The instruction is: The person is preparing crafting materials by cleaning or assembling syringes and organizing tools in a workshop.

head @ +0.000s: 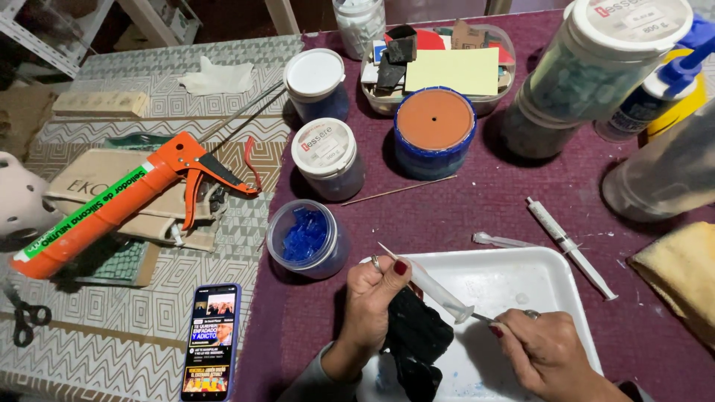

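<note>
My left hand (372, 301) grips the barrel of a clear plastic syringe (436, 286) and also presses a black cloth-like piece (417, 339) against its palm. My right hand (547, 353) pinches the thin plunger rod at the syringe's right end. Both hands are over a white foam tray (521, 279) at the front of the purple tablecloth. A second syringe (570, 246) and a loose clear plunger (503, 240) lie just beyond the tray.
An open tub of blue tiles (307, 238) stands left of the tray. Lidded jars (328, 156), a blue tub with an orange lid (434, 130), a box of scraps (447, 63) and big jars (603, 59) stand behind. An orange caulking gun (126, 201), phone (211, 339) and yellow cloth (681, 275) lie at the sides.
</note>
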